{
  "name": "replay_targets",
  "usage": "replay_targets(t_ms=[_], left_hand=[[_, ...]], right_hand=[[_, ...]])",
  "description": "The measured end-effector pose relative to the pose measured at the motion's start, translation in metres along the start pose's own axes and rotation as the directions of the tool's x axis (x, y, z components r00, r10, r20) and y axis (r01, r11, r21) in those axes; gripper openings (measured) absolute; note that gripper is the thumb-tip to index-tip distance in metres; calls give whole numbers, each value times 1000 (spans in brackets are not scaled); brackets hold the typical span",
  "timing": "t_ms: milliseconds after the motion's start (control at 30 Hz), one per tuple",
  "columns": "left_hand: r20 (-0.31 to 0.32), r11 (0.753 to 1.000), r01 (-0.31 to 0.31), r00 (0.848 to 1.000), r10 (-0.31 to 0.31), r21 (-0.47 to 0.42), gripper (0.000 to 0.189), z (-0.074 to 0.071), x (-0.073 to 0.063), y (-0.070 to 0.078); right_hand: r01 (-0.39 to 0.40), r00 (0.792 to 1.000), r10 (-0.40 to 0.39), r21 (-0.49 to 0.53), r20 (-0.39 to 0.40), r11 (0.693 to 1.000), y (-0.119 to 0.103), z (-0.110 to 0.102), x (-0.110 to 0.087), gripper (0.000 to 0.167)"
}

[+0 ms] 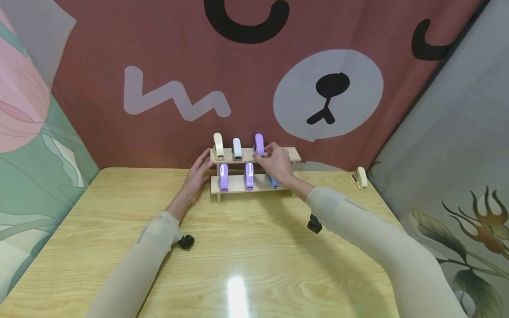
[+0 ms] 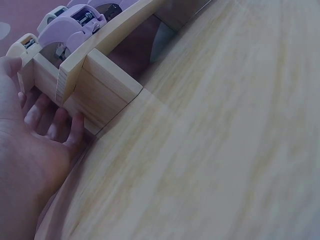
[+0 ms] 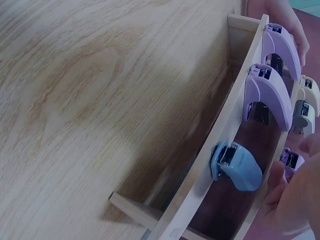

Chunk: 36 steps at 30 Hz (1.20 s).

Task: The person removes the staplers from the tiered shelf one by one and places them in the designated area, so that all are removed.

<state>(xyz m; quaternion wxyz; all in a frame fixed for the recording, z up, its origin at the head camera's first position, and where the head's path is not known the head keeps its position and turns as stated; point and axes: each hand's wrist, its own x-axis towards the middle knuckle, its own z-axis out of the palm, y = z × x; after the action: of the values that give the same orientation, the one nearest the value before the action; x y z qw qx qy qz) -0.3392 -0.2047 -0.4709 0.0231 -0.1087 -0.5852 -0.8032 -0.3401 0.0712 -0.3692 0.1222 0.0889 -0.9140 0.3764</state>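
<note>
A two-tier wooden rack (image 1: 294,154) stands at the back of the table with staplers on both shelves. My right hand (image 1: 277,164) pinches a purple stapler (image 1: 259,143) between thumb and fingers at the upper shelf. Left of it on that shelf are a white stapler (image 1: 237,148) and a cream stapler (image 1: 218,145). The lower shelf bears two purple staplers, one at its left end (image 3: 282,50) and another (image 3: 270,95) beside it, plus a blue stapler (image 3: 241,169), partly behind my right hand in the head view. My left hand (image 2: 35,145) grips the rack's left end, fingers curled at its side.
Another cream stapler (image 1: 361,178) stands on the table (image 1: 238,238) near its right back corner. Behind the rack hangs a brown curtain (image 1: 175,141) with a cartoon face. Patterned fabric borders the table at left and right.
</note>
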Motion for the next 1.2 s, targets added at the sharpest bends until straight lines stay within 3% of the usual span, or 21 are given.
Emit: replay_targets(t_ms=[600,900,1200], left_hand=[[40,1000,-4,999,5,-29,60,1,0,0],[22,1000,-10,1000,10,-9,58,1,-1,-1],[12,999,-23,1000,23,27,59,0,-1,-2]], right_hand=[[-13,998,14,13,-54,1000,-1,10,2,35],[-42,997,45,56,-55,998,-3,13,5,31],[-7,998,10,57,-65,998,-2,15,5,28]])
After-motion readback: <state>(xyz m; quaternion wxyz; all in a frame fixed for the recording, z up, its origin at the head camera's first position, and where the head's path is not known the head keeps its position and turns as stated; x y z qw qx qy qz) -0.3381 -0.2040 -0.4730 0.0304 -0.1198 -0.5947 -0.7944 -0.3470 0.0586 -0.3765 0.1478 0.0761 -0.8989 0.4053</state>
